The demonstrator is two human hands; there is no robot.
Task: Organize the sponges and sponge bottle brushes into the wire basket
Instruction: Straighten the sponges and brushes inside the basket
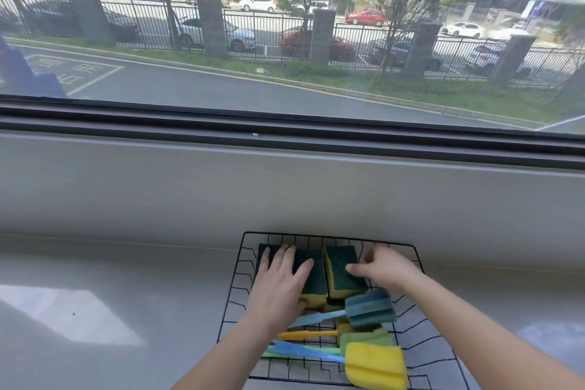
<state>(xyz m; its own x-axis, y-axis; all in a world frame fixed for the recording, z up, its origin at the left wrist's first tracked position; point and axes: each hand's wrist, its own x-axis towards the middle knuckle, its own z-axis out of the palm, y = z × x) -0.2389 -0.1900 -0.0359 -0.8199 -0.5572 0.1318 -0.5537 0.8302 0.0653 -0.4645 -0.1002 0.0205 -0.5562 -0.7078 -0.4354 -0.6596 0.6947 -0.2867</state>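
A black wire basket (326,236) sits on the grey counter (126,294) under the window (285,25), and both bare hands are down inside it. The left hand (281,279) lies flat with fingers spread wide, pressing on top of a yellow sponge with a dark green scouring pad (313,282) in the far left part of the basket; it grips nothing, only holds the block down. The right hand (384,266) is loosely curled just beside a second green-and-yellow sponge (340,269), its thumb touching that sponge's right edge, its fingers closed on nothing that I can see. The two sponges stand side by side, long axes running away from the person, touching or nearly so. Nearer the person lie the bottle brushes: a teal sponge-headed brush (368,307), a green-headed one (367,339) and a yellow-headed one (375,366), heads to the right, handles pointing left. All pieces look to be in the basket; I'd judge this as final squaring-up, the right hand nearest to nudge the right sponge leftward against its neighbour
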